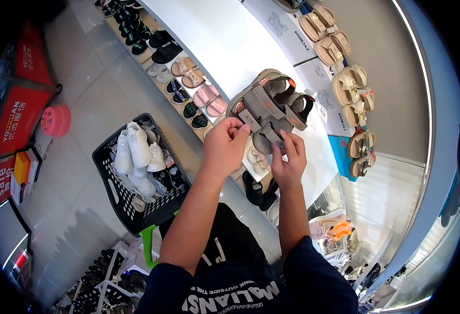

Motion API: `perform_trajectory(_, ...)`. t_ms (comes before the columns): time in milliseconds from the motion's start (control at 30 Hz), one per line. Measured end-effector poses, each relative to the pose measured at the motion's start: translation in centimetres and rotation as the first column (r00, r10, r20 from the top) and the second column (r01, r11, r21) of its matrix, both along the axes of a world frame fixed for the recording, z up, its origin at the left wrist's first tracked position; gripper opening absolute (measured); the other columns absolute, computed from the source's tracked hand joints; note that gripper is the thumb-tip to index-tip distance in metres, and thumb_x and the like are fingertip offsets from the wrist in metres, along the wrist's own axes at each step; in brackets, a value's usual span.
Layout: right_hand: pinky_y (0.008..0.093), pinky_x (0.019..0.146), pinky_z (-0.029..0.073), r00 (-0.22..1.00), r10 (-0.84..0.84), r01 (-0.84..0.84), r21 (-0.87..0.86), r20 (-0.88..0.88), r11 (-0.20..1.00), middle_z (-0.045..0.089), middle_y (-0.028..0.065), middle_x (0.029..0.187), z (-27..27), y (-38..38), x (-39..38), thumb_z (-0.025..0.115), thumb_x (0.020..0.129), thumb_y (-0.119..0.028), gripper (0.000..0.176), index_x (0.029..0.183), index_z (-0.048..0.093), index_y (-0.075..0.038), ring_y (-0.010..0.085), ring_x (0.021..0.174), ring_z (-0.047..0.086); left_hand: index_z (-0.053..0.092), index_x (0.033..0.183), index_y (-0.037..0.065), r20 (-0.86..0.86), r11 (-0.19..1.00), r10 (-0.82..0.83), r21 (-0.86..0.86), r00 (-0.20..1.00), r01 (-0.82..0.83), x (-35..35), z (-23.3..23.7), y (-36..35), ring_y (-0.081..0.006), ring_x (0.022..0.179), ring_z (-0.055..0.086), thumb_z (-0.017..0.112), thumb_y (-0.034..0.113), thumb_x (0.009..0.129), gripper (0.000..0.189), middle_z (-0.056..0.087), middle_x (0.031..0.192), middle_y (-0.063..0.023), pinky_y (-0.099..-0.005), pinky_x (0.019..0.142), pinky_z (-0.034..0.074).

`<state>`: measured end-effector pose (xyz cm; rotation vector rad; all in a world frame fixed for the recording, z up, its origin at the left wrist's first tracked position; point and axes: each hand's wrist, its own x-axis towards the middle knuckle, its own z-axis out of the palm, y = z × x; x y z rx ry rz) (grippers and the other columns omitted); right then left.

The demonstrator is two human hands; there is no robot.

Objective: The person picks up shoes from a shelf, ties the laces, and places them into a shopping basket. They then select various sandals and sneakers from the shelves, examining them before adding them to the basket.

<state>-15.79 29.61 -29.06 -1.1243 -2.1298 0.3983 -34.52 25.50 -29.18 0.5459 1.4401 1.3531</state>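
A pair of grey-brown strap sandals (266, 104) with orange accents and dark heel linings is in front of me, above the white counter. My left hand (223, 144) is closed on the toe end of the left sandal, its thumb on the strap marked "AIR". At the toe strap of the other sandal, my right hand (291, 157) pinches the edge between thumb and fingers. The two sandals lie side by side, touching, with their heels pointing away from me. My left fingertips are partly hidden behind the sole.
A black shopping basket (116, 196) with white shoes (138, 146) stands on the floor to the left. Shelved sandals (206, 99) line the counter's (209, 34) lower side. Shoe boxes (324, 97) topped with beige sandals (349, 86) stand right. A pink round container (55, 121) sits far left.
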Motion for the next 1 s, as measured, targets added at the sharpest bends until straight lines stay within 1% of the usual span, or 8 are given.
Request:
perform_trajectory(200, 0.0292, 0.067, 0.056, 0.999, 0.042, -0.042, 0.020, 0.002, 0.999, 0.064, 0.0145, 0.108, -0.9, 1.3, -2.0, 0.075, 0.080, 0.008, 0.041, 0.120, 0.069, 0.001, 0.0217, 0.079, 0.068, 0.067, 0.093, -0.002, 0.082, 0.997, 0.070, 0.027, 0.994, -0.072, -1.5, -1.0, 0.5, -0.0029, 0.059, 0.044, 0.070, 0.015, 0.095, 0.018, 0.054, 0.066, 0.0052, -0.0242, 0.054, 0.037)
perform_trajectory(433, 0.0296, 0.068, 0.056, 0.991, 0.137, -0.135, 0.066, -0.014, 0.989, 0.065, 0.0133, 0.108, 0.5, 8.0, -9.3, 0.075, 0.084, 0.004, 0.042, 0.125, 0.067, -0.001, 0.0209, 0.078, 0.068, 0.069, 0.091, 0.001, -0.065, 0.997, 0.053, 0.066, 0.997, -0.048, -9.8, 0.2, 6.6, -0.0022, 0.065, 0.048, 0.070, 0.016, 0.096, 0.015, 0.062, 0.075, 0.0050, -0.0212, 0.057, 0.037)
perform_trajectory(633, 0.0293, 0.064, 0.056, 0.985, 0.138, -0.135, 0.037, -0.102, 0.990, 0.067, 0.0119, 0.109, 0.3, 13.0, -16.2, 0.076, 0.085, 0.000, 0.039, 0.123, 0.069, -0.002, 0.0197, 0.074, 0.068, 0.073, 0.092, -0.002, -0.413, 0.998, -0.049, -0.045, 0.909, 0.033, -16.8, 0.3, 13.5, -0.0190, 0.067, 0.065, 0.075, 0.025, 0.087, 0.028, 0.071, 0.075, -0.0086, -0.0347, 0.066, 0.053)
perform_trajectory(733, 0.0272, 0.061, 0.054, 0.987, 0.106, -0.110, -0.035, -0.122, 0.993, 0.068, 0.0117, 0.107, -2.1, 13.9, -17.9, 0.076, 0.085, 0.000, 0.040, 0.124, 0.070, -0.003, 0.0159, 0.067, 0.063, 0.073, 0.101, -0.001, -0.486, 0.993, -0.083, -0.117, 0.870, 0.030, -18.8, -1.4, 15.9, -0.0229, 0.074, 0.069, 0.075, 0.028, 0.087, 0.032, 0.073, 0.084, -0.0123, -0.0358, 0.073, 0.055)
perform_trajectory(833, 0.0248, 0.057, 0.049, 0.963, 0.035, -0.077, -0.147, -0.269, 0.986, 0.069, 0.0098, 0.107, -4.6, 13.8, -17.9, 0.076, 0.085, 0.000, 0.040, 0.125, 0.070, -0.004, 0.0107, 0.061, 0.057, 0.071, 0.113, -0.001, -0.539, 0.994, 0.104, 0.089, 0.836, -0.067, -17.5, -3.0, 14.8, -0.0226, 0.081, 0.070, 0.075, 0.027, 0.087, 0.039, 0.074, 0.092, -0.0115, -0.0353, 0.080, 0.055)
perform_trajectory(867, 0.0225, 0.055, 0.045, 0.955, 0.045, -0.074, -0.089, -0.293, 0.993, 0.069, 0.0080, 0.107, -5.0, 13.8, -18.1, 0.076, 0.085, -0.001, 0.041, 0.126, 0.071, -0.004, 0.0066, 0.057, 0.051, 0.061, 0.132, -0.005, -0.502, 0.995, 0.036, 0.100, 0.864, 0.017, -17.3, -3.0, 14.0, -0.0139, 0.085, 0.062, 0.076, 0.022, 0.089, 0.054, 0.071, 0.105, -0.0071, -0.0290, 0.079, 0.052)
perform_trajectory(967, 0.0214, 0.055, 0.044, 0.976, 0.033, -0.033, 0.003, -0.216, 0.999, 0.069, 0.0074, 0.106, -4.6, 14.1, -18.9, 0.077, 0.086, -0.002, 0.041, 0.126, 0.070, -0.004, 0.0057, 0.058, 0.050, 0.058, 0.138, -0.001, -0.479, 0.931, 0.192, 0.364, 0.856, -0.005, -16.3, -5.9, 12.5, -0.0135, 0.099, 0.061, 0.078, 0.015, 0.085, 0.059, 0.067, 0.121, -0.0080, -0.0306, 0.082, 0.052)
perform_trajectory(1000, 0.0215, 0.056, 0.044, 0.973, 0.018, -0.024, -0.021, -0.228, 1.000, 0.070, 0.0075, 0.106, -4.7, 14.4, -19.2, 0.077, 0.086, -0.003, 0.040, 0.126, 0.071, -0.004, 0.0061, 0.058, 0.050, 0.053, 0.145, 0.004, -0.380, 0.971, 0.071, 0.236, 0.922, 0.022, -16.3, -4.2, 11.0, -0.0188, 0.120, 0.058, 0.079, 0.010, 0.084, 0.067, 0.057, 0.143, -0.0115, -0.0348, 0.094, 0.051)
